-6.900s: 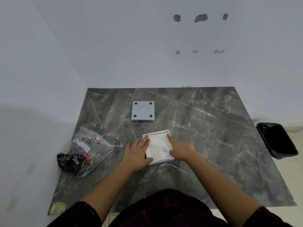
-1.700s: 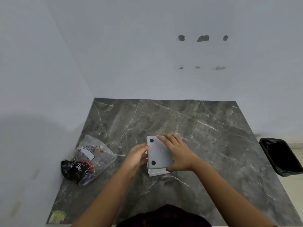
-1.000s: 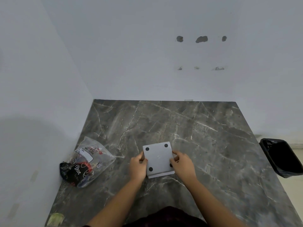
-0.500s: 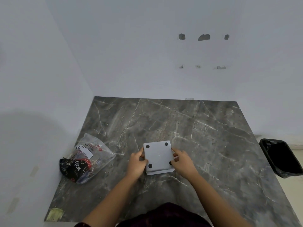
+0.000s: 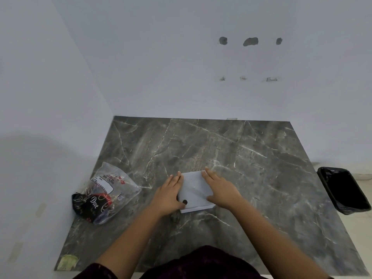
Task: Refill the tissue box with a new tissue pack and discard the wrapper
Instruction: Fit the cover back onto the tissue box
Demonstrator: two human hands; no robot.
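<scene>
Both hands are lying palm-down on the box, fingers extended and flat, not curled around anything. The left hand (image 5: pixel 168 195) is resting along the left edge of the square pale-grey plastic tissue box (image 5: pixel 194 191), its fingertips reaching the far left corner. The right hand (image 5: pixel 220 189) is covering the right part of the upper face, thumb running along the near right side. The box is sitting upside down near the middle of the front half of the dark grey marble-pattern table (image 5: pixel 251 158); one small black round foot (image 5: pixel 184 202) is showing at its near left corner between the hands. A thin white rim is showing along the near bottom edge of the box; whether it is fully seated I cannot tell.

To the left, well apart from the box, a crumpled clear plastic wrapper with black, red and white print (image 5: pixel 101 195) is lying near the table's left edge. A small yellow-green patch (image 5: pixel 67 262) is sitting at the near left corner of the table. On the floor beyond the table's right edge, a black bin lined with a black bag (image 5: pixel 344 190) is standing open.
</scene>
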